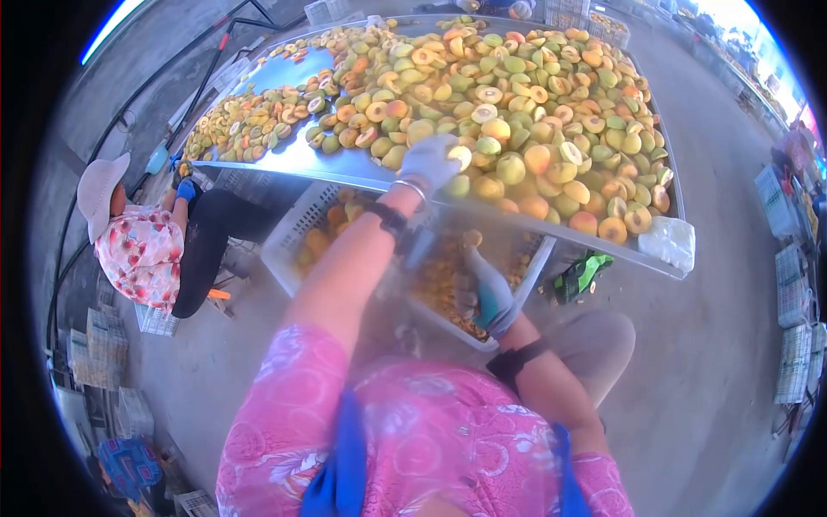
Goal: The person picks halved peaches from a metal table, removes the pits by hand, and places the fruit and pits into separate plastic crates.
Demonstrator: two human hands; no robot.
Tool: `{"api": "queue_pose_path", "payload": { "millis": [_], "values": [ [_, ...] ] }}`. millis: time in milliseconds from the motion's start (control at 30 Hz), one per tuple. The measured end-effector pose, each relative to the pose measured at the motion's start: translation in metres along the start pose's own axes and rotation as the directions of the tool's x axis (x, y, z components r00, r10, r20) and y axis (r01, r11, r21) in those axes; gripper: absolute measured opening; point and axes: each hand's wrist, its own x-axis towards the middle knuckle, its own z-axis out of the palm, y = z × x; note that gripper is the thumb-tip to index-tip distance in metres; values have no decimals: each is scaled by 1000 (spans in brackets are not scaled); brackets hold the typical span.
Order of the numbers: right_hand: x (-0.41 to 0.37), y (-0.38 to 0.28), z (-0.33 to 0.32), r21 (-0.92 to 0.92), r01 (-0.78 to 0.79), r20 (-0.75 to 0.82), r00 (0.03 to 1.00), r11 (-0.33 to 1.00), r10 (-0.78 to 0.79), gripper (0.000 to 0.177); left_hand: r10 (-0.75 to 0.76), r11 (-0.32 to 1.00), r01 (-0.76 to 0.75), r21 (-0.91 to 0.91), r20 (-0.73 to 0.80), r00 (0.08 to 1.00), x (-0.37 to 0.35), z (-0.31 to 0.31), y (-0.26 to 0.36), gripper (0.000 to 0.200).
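My left hand (431, 162), in a pale glove, reaches over the near edge of the metal table (345, 176), its fingers closed on a pale yellow fruit piece (459, 158). Many halved and whole yellow-green and orange fruits (517, 121) lie heaped around it. Below the edge, my right hand (489, 297), in a white and green glove, is closed above a crate (465, 334) of small brownish-yellow pieces. A small yellowish tip shows at its upper end; what it holds is too blurred to tell.
Another crate (280, 250) with orange fruit stands under the table to the left. A seated person (138, 250) in a cap works at the left. A green and black bag (583, 276) lies at the right. Stacked crates (792, 284) line the far right.
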Motion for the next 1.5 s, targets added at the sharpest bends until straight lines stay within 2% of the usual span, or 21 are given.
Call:
{"api": "queue_pose_path", "payload": {
  "millis": [67, 167, 233, 267, 433, 500, 567, 633, 667, 733, 967, 1033, 1233, 1267, 1300, 1333, 1367, 1400, 1433, 1467, 1500],
  "values": [
    [14, 18, 37, -567, -68, -640, 664, 821, -387, 38, -62, 995, 61, -83, -9, 998, -10, -15, 7, 42],
    [-1, -1, 1, -487, -110, -593, 770, 867, -236, 39, -188, 886, 150, -439, -44, 981, -41, -24, 19, 38],
    [4, 1, 15, -491, -90, -553, 801, 867, -230, 39, -156, 132, 200, -971, 178, 972, -64, -23, 25, 39],
    [7, 2, 20, -497, -70, -511, 829, 865, -226, 39, -138, 35, 229, -973, 222, 965, -77, -22, 25, 41],
    [8, 1, -10, -458, -65, -371, 920, 886, -125, 33, -70, -230, 449, -863, 475, 877, -129, -18, 30, 42],
    [12, 5, -33, -711, -21, -524, 682, 703, -510, 34, -149, -268, 297, -917, 344, 927, -137, -2, 23, 44],
    [8, -3, -65, -752, 15, -441, 732, 659, -519, 30, -203, -196, 293, -936, 331, 922, -141, 2, 23, 40],
    [4, -1, -68, -966, -147, 23, 769, -212, -639, 27, -159, -404, 281, -871, 369, 916, -139, 24, 3, 33],
    [6, 3, -56, -966, -148, 23, 769, -212, -639, 27, -159, -405, 281, -870, 370, 915, -140, 33, -3, 33],
    [10, 14, -25, -904, -265, -428, 583, 336, -690, 27, -251, -247, 255, -935, 316, 915, -140, 44, -7, 32],
    [8, 11, -28, -941, -330, -277, 606, 82, -746, 32, -159, 136, 180, -974, 158, 975, -150, 33, 17, 31],
    [7, 11, -24, -917, -394, -223, 646, -69, -730, 35, -30, 692, -117, -712, -190, 981, -150, 53, 7, 26],
    [8, 13, -15, -860, -486, -234, 643, -153, -729, 45, -193, -141, 135, -981, 161, 968, -152, 35, 37, 24],
    [3, 11, -38, -824, -405, -16, 716, -397, -698, 47, -184, -148, 141, -979, 167, 969, -157, 34, 28, 24],
    [4, 10, -40, -712, -322, 195, 763, -624, -616, 49, -154, 222, 65, -973, 31, 988, -159, 36, 15, 26],
    [4, 10, -41, -845, -468, -194, 720, -259, -666, 51, -53, 534, -47, -844, -89, 995, -155, 46, 12, 29],
    [5, 12, -49, -822, -468, -191, 764, -326, -617, 48, -59, 651, 91, -754, 69, 996, -155, -16, 73, 32],
    [8, 15, -42, -943, -251, -54, 765, -219, -642, 33, -226, -98, 301, -948, 316, 921, -153, 12, 56, 33],
    [11, 3, -107, -464, -79, 526, 777, -882, -347, 26, -213, -55, 386, -921, 388, 897, -150, 11, 45, 32],
    [6, 7, -105, -787, -169, 220, 822, -594, -525, 29, -222, -81, 345, -935, 354, 908, -144, 28, 23, 31],
    [4, 5, -66, -433, -289, 104, 925, -854, -366, 29, -160, 287, 163, -944, 120, 980, -147, 19, 48, 32]
  ]
}}
